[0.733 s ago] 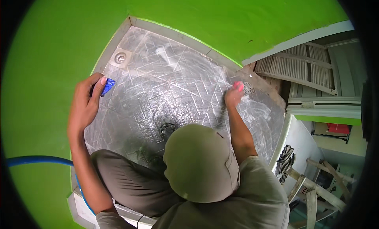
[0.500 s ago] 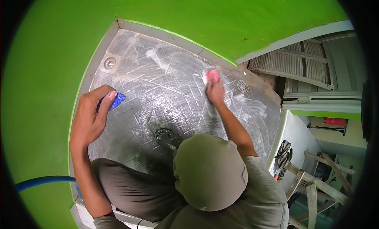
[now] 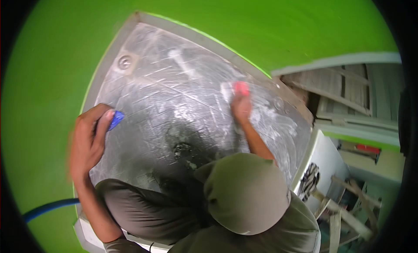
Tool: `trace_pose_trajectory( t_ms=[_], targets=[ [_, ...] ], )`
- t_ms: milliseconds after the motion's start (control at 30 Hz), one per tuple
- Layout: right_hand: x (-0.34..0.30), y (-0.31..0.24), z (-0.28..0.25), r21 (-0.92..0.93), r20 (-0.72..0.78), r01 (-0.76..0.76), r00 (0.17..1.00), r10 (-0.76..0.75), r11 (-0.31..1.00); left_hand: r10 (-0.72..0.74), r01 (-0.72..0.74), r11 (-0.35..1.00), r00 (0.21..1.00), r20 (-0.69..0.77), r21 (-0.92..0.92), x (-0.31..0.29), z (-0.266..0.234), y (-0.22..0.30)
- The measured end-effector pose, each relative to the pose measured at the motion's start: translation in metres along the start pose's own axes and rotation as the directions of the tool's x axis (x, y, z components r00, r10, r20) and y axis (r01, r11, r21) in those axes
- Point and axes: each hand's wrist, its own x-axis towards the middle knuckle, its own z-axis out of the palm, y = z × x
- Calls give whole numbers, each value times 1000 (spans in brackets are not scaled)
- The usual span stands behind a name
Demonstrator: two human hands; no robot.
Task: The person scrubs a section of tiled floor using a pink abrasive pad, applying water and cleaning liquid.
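Note:
A wide silver basin (image 3: 174,91) with an embossed pattern lies below me, streaked with white foam. My right hand (image 3: 241,108) presses a pink sponge (image 3: 241,88) on the basin's far right part, amid the foam. At the basin's left rim, my left hand (image 3: 89,139) is closed around a small blue object (image 3: 116,120). A dark drain (image 3: 182,149) sits in the wet middle, between my arms. An olive cap (image 3: 246,194) hides the near part of the basin.
Bright green walls (image 3: 261,26) enclose the basin at the back and left. A round metal fitting (image 3: 125,61) sits in the far left corner. A blue hose (image 3: 48,207) runs at lower left. White panels and wooden slats (image 3: 348,91) stand to the right.
My right hand has slid the pink sponge leftward across the far side of the basin. My left hand with the blue object has dropped lower along the left rim.

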Motion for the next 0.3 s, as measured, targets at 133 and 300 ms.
trace_pose_trajectory(
  t_ms=[133, 300],
  targets=[
    [20, 28, -26, -202, -119, -473, 881, 458, 857, -81, 81, 994, 997, -6, 79, -23, -16, -15],
    [63, 59, 59, -476, -438, -464, 862, 257, 747, -98, 97, 995, 994, 38, 31, -29, -15, -14]
  ],
)
